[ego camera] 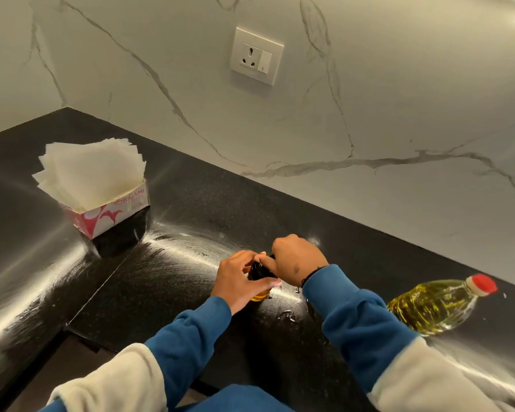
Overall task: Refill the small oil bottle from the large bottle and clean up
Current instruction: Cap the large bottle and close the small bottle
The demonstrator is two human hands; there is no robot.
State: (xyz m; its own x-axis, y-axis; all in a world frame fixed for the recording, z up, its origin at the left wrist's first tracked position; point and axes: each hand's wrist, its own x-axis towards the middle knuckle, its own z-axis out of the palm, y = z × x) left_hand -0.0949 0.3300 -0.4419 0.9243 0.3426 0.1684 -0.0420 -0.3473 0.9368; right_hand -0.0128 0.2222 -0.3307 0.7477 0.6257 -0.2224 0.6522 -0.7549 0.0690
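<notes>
A: Where's the small oil bottle (261, 288)?

B: Centre of the desk (190, 203), between both hands. Mostly hidden; only a dark top and a bit of yellow oil at the base show.

A: Hands?

B: Left hand (240, 281) is curled round the bottle's body, steadying it. Right hand (296, 263) comes over from 2 o'clock, fingers bunched on the dark cap (258, 270). Looks like a twist, but can't tell if it's going on or off.

A: Progress?

B: My guess: pour is done, capping underway. Large bottle (431, 306) sits at 3 o'clock, well apart from the hands, red cap (482, 283) on, approx. half full or more. Small drops or smears glint on the desk (286, 316) at 5 o'clock of the small bottle. So wiping is prob. still left.

A: Anything else around?

B: Tissue box (110, 215) at 10 o'clock, well apart, sheets fanned out the top. Wall socket (256, 56) at 12, on the marble backsplash. Desk is dark, shiny, streaky w/ glare, so spills are hard to spot.

A: Obstacles?

B: Nothing between hands and tissues. Right sleeve (354, 316) hangs near the drops and could drag through them.
</notes>
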